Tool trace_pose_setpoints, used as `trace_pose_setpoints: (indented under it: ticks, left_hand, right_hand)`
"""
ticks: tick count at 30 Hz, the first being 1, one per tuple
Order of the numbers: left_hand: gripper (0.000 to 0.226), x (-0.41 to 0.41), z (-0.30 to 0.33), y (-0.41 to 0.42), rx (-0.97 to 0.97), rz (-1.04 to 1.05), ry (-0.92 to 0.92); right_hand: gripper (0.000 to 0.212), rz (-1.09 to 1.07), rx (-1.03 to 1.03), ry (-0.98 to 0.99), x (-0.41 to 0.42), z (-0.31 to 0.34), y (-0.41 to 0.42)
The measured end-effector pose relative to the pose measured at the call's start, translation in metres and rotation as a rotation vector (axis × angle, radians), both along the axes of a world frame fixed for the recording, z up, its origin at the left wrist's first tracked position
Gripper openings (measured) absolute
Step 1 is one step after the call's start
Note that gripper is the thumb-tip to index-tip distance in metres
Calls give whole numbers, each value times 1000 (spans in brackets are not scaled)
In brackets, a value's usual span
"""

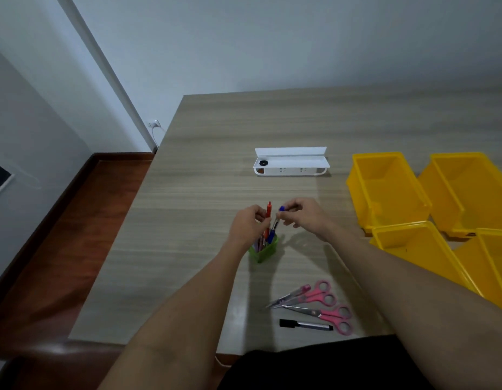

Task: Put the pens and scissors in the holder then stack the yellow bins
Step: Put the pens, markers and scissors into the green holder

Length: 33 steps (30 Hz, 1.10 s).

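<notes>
A green holder [264, 252] stands mid-table with several pens in it. My left hand [248, 223] grips a red pen [268, 214] whose lower end is in the holder. My right hand [304, 216] pinches the top of a blue pen [276, 223], its tip down in the holder. Two pink scissors [314, 296] [333, 318] and a black marker [304, 325] lie near the front edge. Several yellow bins sit unstacked at the right, such as the bin [385, 190] and the bin [413, 246].
A white open tray-like box [290, 164] lies beyond the holder, a small black disc inside it. The table's left edge [148, 175] drops to a wooden floor. A wall socket with a cable sits low on the wall at left.
</notes>
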<state>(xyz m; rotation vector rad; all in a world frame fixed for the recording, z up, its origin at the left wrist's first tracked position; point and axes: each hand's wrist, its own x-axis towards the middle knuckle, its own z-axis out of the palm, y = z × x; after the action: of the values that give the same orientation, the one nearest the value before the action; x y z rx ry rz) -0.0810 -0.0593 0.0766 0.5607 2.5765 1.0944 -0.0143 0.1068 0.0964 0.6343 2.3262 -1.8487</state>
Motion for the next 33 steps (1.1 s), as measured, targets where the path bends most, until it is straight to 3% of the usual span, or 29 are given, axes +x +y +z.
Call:
trace_pose_setpoints:
  ticks: [8, 15, 19, 22, 25, 29, 33]
  left_hand:
    - [27, 4, -17, -4, -35, -27, 13]
    - [15, 13, 5, 18, 1, -80, 319]
    - [14, 34, -2, 32, -38, -154, 414]
    - [9, 55, -27, 34, -82, -249, 307]
    - [14, 73, -53, 32, -149, -298, 99]
    - [13, 95, -77, 27, -189, -222, -150]
    - [18, 110, -94, 27, -234, -216, -269]
  right_hand:
    - [41, 65, -14, -56, 2, -7, -4]
    - [43, 32, 13, -80, 22, -6, 20]
    - [26, -1, 70, -159, 40, -17, 25]
    - [9, 34, 234, -351, 59, -41, 30]
    - [10, 51, 318, -552, 88, -61, 30]
    - [26, 81, 574, -645, 123, -80, 21]
    - [22, 61, 491, -740, 135, -101, 18]
